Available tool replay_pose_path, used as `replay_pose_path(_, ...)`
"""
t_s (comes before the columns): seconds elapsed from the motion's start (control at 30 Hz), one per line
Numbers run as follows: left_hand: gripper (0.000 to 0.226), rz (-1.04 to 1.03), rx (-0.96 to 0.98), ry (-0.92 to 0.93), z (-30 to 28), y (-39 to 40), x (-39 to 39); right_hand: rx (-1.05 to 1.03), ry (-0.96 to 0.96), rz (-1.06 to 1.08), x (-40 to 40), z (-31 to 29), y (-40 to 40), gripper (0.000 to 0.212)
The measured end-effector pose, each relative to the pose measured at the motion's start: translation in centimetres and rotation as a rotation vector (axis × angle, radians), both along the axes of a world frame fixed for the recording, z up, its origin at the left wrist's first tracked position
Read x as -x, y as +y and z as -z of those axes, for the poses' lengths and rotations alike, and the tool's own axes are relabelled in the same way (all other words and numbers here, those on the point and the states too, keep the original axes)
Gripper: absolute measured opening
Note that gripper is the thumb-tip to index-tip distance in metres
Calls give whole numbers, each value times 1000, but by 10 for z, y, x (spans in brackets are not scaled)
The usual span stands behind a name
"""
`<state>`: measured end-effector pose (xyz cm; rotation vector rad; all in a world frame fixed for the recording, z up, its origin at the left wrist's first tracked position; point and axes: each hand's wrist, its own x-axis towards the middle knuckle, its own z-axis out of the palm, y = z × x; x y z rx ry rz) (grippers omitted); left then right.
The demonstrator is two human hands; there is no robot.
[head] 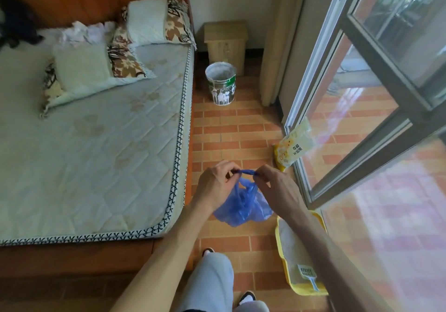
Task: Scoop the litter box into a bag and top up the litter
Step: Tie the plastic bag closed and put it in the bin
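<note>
A blue plastic bag (243,205) hangs in the air above the brick-pattern floor, bulging at the bottom. My left hand (214,181) and my right hand (275,182) each pinch one end of its twisted handles, held taut between them at the top. A yellow litter box (282,258) with pale litter sits on the floor at the lower right, partly hidden by my right forearm. A light blue scoop (307,274) lies in its near end. A yellow bag of litter (293,145) leans against the glass door frame further ahead.
A bed with a quilted mattress (96,142) and pillows fills the left side. A paint-streaked metal bucket (220,83) and a wooden bin (225,41) stand at the far wall. Glass sliding doors (362,118) run along the right. My legs and shoes are at the bottom.
</note>
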<state>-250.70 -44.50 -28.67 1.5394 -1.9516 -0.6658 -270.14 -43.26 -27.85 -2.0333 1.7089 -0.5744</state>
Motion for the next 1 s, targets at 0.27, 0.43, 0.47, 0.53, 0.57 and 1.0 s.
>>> replay_pose_path(0.27, 1, -36, 41, 49, -2, -77, -29, -20, -145, 10, -31, -9, -74, 8)
replay_pose_path(0.43, 4, -82, 27, 214, 11, -146, -39, -35, -144, 21, -50, -3, -146, 6)
replay_pose_path(0.47, 4, -85, 12, 235, 13, -161, -41, -43, -136, 32, -54, -2, -161, 6)
replay_pose_path(0.53, 4, -74, -29, 257, 16, -194, -49, -61, -134, 54, -64, -1, -192, 5)
replay_pose_path(0.57, 3, -58, -49, 250, 17, -209, -55, -71, -131, 64, -68, 0, -206, 4)
replay_pose_path(1.0, 4, 143, -27, 103, 6, -417, -111, 28, -8, 162, -110, -6, -393, 3)
